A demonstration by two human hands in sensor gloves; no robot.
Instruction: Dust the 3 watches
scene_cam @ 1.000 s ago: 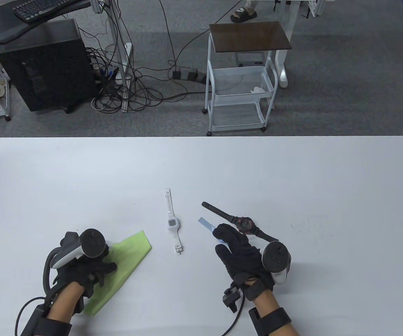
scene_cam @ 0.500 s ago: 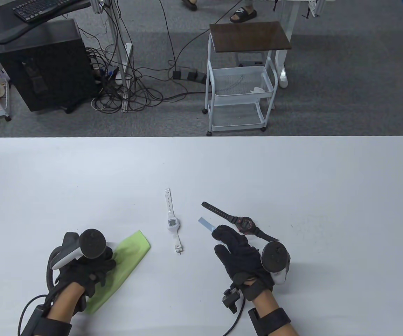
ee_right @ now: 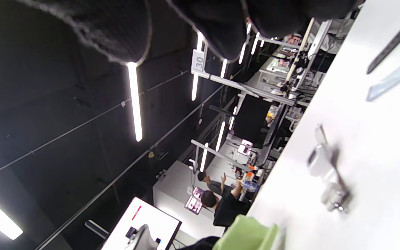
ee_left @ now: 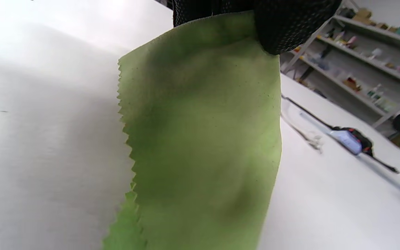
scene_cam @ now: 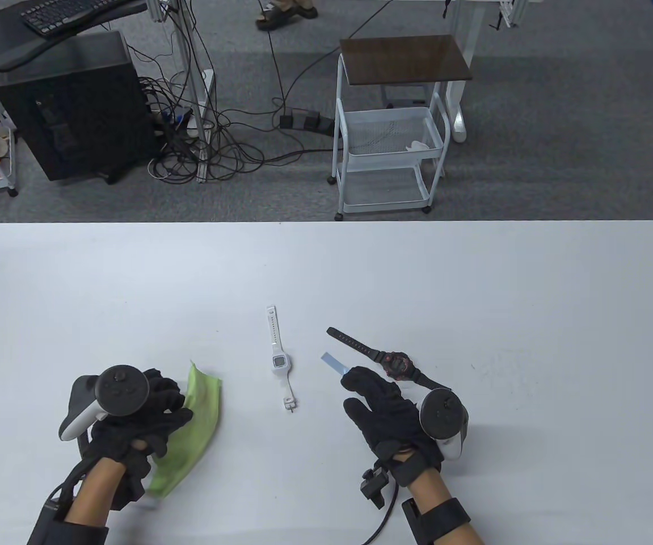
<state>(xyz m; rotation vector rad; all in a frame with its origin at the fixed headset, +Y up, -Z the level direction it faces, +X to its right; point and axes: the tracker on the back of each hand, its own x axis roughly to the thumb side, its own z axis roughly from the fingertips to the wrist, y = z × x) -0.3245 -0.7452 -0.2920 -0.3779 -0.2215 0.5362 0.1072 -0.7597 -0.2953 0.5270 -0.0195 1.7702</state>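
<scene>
While the green cloth (scene_cam: 193, 431) is pinched in the curled fingers of the left hand (scene_cam: 133, 426) and hangs from them with its lower end close to the counter (scene_cam: 474, 284), the task is judged to be at its opening step, the cloth taken up and no watch yet touched by it; the white watch (scene_cam: 278, 357) lies flat near the middle of the counter, the black watch (scene_cam: 388, 362) lies just to its right, and the third watch (of which only a pale blue strap end (scene_cam: 333, 363) is seen) is largely hidden under the right hand (scene_cam: 386, 411); that hand rests over it with fingers bent forward, but whether they grip the strap, or merely lie on it, cannot be told, since the right wrist view shows only fingertips above the counter; the next move is judged to call for one watch to be lifted or steadied by the right hand and the cloth to be brought across from the left, so that face and strap can be wiped; the white watch lies nearest the cloth.
</scene>
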